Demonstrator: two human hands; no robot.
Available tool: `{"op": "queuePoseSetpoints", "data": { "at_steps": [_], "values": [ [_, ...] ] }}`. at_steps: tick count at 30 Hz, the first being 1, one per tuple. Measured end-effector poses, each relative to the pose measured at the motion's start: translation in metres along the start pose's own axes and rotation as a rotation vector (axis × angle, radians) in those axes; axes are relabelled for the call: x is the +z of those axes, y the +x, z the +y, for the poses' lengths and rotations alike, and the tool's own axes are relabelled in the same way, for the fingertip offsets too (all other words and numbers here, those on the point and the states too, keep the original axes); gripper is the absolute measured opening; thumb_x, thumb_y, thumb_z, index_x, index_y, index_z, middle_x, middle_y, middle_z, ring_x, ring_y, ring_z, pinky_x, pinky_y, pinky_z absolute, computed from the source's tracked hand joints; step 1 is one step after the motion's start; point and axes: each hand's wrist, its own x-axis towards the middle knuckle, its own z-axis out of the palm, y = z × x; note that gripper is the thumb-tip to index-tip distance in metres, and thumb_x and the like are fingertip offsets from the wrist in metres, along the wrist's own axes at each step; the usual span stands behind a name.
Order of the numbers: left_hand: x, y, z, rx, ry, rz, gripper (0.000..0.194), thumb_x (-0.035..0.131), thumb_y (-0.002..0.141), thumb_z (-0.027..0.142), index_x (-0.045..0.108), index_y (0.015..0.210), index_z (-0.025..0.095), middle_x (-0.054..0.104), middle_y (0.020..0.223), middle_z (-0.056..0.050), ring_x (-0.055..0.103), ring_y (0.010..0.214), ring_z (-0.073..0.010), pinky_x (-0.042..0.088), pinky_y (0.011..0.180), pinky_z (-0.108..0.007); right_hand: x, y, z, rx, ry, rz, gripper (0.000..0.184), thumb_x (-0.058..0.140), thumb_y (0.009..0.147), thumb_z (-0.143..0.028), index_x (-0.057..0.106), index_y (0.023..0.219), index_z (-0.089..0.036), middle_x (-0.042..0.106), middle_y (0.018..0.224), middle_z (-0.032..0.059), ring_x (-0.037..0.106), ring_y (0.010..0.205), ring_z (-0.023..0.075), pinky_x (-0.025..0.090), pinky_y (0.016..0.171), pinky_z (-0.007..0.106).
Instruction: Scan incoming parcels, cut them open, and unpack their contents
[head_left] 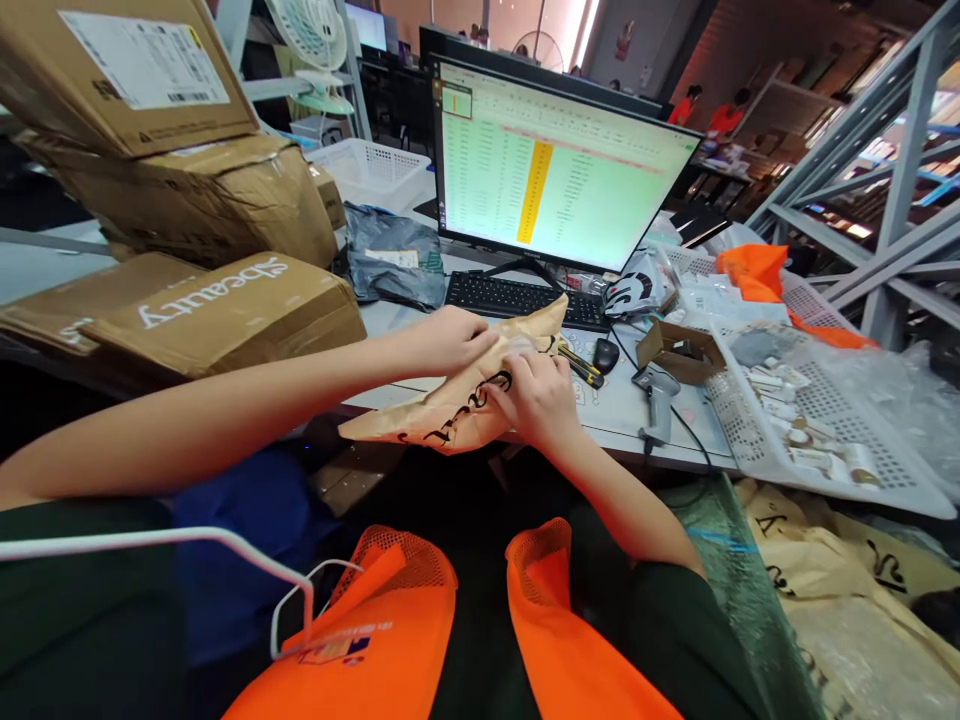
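Observation:
A tan paper mailer bag with black lettering lies tilted over the desk's front edge. My left hand is closed on the bag's upper side, fingers curled onto the paper. On the bag's right part rests my right hand, its fingers bent and pressing down near the top flap. Both hands hold the same bag just in front of the black keyboard.
A monitor with a green spreadsheet stands behind the keyboard. Stacked cardboard boxes fill the left. To the right lie a black mouse, a yellow-black cutter, a barcode scanner and a white tray of small items.

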Motion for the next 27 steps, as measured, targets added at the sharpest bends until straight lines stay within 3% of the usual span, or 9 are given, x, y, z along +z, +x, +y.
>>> {"op": "queuePoseSetpoints", "data": {
  "at_steps": [4, 10, 12, 15, 18, 20, 22, 25, 27],
  "values": [
    [0.002, 0.02, 0.009, -0.043, 0.041, -0.104, 0.058, 0.04, 0.102, 0.061, 0.072, 0.084, 0.016, 0.075, 0.084, -0.01, 0.063, 0.07, -0.0208, 0.037, 0.062, -0.029, 0.026, -0.001, 0.002, 0.092, 0.008, 0.019, 0.043, 0.052, 0.107, -0.054, 0.069, 0.111, -0.015, 0.072, 0.09, 0.0114, 0.063, 0.089, 0.0269, 0.034, 0.09, 0.039],
    [-0.004, 0.037, 0.02, -0.08, 0.251, -0.154, 0.051, 0.038, 0.108, 0.045, 0.08, 0.106, 0.017, 0.077, 0.104, -0.012, 0.063, 0.085, -0.0227, 0.031, 0.067, -0.03, 0.038, -0.02, 0.014, 0.168, -0.044, 0.043, 0.049, 0.047, 0.107, -0.059, 0.07, 0.097, -0.017, 0.073, 0.081, 0.0107, 0.062, 0.082, 0.0259, 0.03, 0.092, 0.041],
    [-0.013, 0.03, 0.003, -0.089, 0.282, -0.129, 0.052, 0.036, 0.11, 0.046, 0.078, 0.105, 0.016, 0.076, 0.103, -0.011, 0.058, 0.084, -0.0216, 0.028, 0.067, -0.03, 0.038, -0.037, 0.027, 0.108, -0.026, 0.024, 0.049, 0.043, 0.109, -0.054, 0.068, 0.084, -0.019, 0.071, 0.075, 0.0081, 0.061, 0.078, 0.0239, 0.029, 0.089, 0.041],
    [-0.034, 0.014, -0.047, -0.192, 0.319, 0.001, 0.06, 0.03, 0.111, 0.054, 0.071, 0.091, 0.014, 0.072, 0.093, -0.009, 0.05, 0.083, -0.0201, 0.028, 0.069, -0.029, 0.039, -0.068, 0.051, 0.057, 0.001, -0.018, 0.055, 0.037, 0.111, -0.044, 0.062, 0.068, -0.021, 0.066, 0.064, 0.0042, 0.058, 0.069, 0.0202, 0.029, 0.082, 0.039],
    [-0.045, 0.002, -0.095, -0.239, 0.181, 0.02, 0.077, 0.023, 0.105, 0.075, 0.07, 0.093, 0.015, 0.073, 0.094, -0.006, 0.052, 0.088, -0.0198, 0.037, 0.078, -0.028, 0.039, -0.084, 0.066, 0.157, -0.022, -0.068, 0.054, 0.039, 0.111, -0.039, 0.062, 0.065, -0.021, 0.064, 0.06, 0.0037, 0.054, 0.064, 0.0189, 0.032, 0.08, 0.039],
    [-0.041, 0.0, -0.109, -0.265, 0.078, -0.002, 0.086, 0.026, 0.097, 0.088, 0.072, 0.099, 0.015, 0.075, 0.099, -0.005, 0.055, 0.093, -0.021, 0.041, 0.081, -0.029, 0.034, -0.078, 0.063, 0.222, -0.031, -0.074, 0.046, 0.047, 0.108, -0.039, 0.067, 0.073, -0.019, 0.068, 0.068, 0.0058, 0.058, 0.07, 0.0206, 0.035, 0.085, 0.041],
    [-0.033, 0.003, -0.11, -0.321, 0.045, -0.011, 0.083, 0.033, 0.093, 0.088, 0.073, 0.098, 0.015, 0.076, 0.1, -0.007, 0.058, 0.094, -0.0237, 0.044, 0.08, -0.03, 0.027, -0.062, 0.05, 0.208, 0.011, -0.048, 0.034, 0.053, 0.106, -0.037, 0.072, 0.086, -0.017, 0.074, 0.086, 0.0098, 0.063, 0.085, 0.024, 0.038, 0.093, 0.043],
    [-0.026, 0.014, -0.099, -0.375, 0.015, -0.032, 0.057, 0.046, 0.09, 0.066, 0.073, 0.097, 0.015, 0.076, 0.1, -0.011, 0.066, 0.093, -0.0274, 0.05, 0.079, -0.033, 0.02, -0.025, 0.029, 0.103, 0.219, -0.06, 0.028, 0.053, 0.107, -0.035, 0.074, 0.108, -0.017, 0.074, 0.113, 0.0137, 0.064, 0.11, 0.0261, 0.044, 0.102, 0.041],
    [-0.028, 0.019, -0.091, -0.343, -0.028, -0.1, 0.047, 0.054, 0.081, 0.052, 0.073, 0.105, 0.016, 0.076, 0.106, -0.011, 0.069, 0.095, -0.0273, 0.053, 0.081, -0.032, 0.027, 0.005, 0.026, 0.142, 0.36, -0.121, 0.034, 0.055, 0.106, -0.04, 0.071, 0.122, -0.014, 0.071, 0.127, 0.017, 0.063, 0.121, 0.0277, 0.046, 0.107, 0.04]
  ]
}}
